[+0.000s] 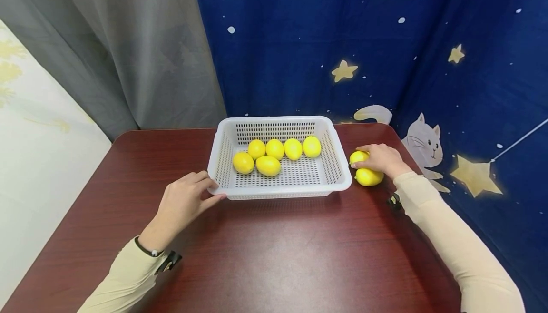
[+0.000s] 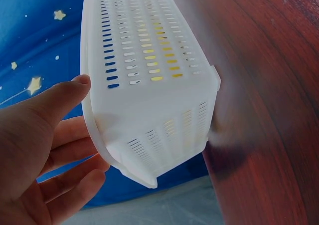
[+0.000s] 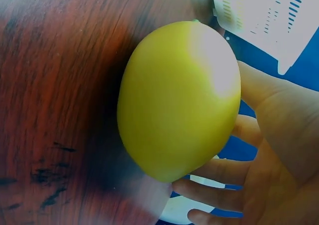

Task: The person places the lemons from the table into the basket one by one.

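A white plastic basket (image 1: 282,190) with slotted walls holds several yellow lemons (image 1: 268,166). My left hand (image 1: 181,201) pinches its near left corner, and in the left wrist view the thumb lies on the outer side of the rim with the fingers behind it. To the right of the basket, two more lemons lie on the table. My right hand (image 1: 382,157) grips the far lemon (image 1: 357,157) from above, covering part of it. The near lemon (image 1: 369,177) lies just below that hand and, in the right wrist view, blocks sight of the grasp.
The dark red wooden table (image 1: 274,256) has its back edge just behind the basket. Beyond it hang a grey curtain (image 1: 158,51) and a blue curtain (image 1: 291,56) with stars and a cat. A white patterned surface (image 1: 34,161) borders the left side.
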`<control>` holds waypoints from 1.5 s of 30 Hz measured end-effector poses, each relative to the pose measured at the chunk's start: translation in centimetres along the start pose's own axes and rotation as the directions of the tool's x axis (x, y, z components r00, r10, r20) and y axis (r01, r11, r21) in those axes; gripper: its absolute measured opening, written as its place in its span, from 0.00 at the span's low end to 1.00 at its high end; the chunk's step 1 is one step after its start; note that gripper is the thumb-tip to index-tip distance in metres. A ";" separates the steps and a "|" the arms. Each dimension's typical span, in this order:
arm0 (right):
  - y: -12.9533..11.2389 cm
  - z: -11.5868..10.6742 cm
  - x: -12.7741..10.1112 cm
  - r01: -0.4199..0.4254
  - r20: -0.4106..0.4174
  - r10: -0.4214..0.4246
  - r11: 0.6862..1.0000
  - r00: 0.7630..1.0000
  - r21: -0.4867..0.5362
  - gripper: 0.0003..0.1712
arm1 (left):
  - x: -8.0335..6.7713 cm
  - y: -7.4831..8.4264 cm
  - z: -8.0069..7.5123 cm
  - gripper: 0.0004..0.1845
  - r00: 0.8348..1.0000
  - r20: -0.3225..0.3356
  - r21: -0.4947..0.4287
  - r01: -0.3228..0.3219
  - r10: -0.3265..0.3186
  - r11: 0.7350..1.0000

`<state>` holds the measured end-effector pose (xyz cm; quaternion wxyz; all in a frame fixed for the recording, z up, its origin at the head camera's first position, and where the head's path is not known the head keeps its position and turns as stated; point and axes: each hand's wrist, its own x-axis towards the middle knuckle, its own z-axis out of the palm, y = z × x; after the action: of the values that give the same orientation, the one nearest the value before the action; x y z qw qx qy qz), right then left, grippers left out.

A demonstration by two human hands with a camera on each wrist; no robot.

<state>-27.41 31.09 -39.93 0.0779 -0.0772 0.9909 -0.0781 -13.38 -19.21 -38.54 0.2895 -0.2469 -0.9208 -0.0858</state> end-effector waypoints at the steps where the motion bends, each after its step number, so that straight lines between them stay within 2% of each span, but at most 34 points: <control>1: 0.0 0.0 0.0 -0.007 0.001 0.007 1.000 1.000 -0.006 0.43 | 0.0 0.0 0.0 0.16 1.000 0.004 0.000 0.002 -0.002 1.000; 17: -0.3 0.0 0.2 -0.091 -0.019 0.090 0.995 0.996 -0.040 0.47 | -0.1 -0.1 0.2 0.15 1.000 -0.013 -0.011 0.001 -0.001 1.000; 22: -0.5 0.0 0.2 -0.087 -0.018 0.086 0.995 0.996 -0.043 0.49 | 0.0 0.0 0.2 0.15 1.000 -0.007 -0.004 0.008 -0.008 1.000; 29: -0.6 0.2 0.3 -0.074 -0.042 0.072 0.997 0.996 -0.033 0.43 | -0.1 0.0 0.3 0.15 1.000 -0.009 -0.002 0.007 -0.007 1.000; 34: -0.5 0.2 0.5 -0.075 -0.051 0.074 0.997 0.996 -0.017 0.45 | -0.2 0.0 0.3 0.15 1.000 -0.009 0.000 0.006 -0.006 1.000; 41: -0.5 0.1 0.5 -0.097 -0.053 0.099 0.995 0.994 0.029 0.36 | -0.2 -0.1 0.3 0.15 1.000 -0.009 -0.001 0.009 -0.009 1.000; 45: -0.6 0.0 0.4 -0.088 -0.053 0.090 0.995 0.995 0.040 0.38 | -0.2 -0.1 0.3 0.15 1.000 -0.012 -0.001 0.006 -0.006 1.000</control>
<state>-27.71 30.46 -39.86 0.0555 -0.0295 0.9935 -0.0951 -13.46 -19.28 -38.87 0.2948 -0.2439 -0.9197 -0.0886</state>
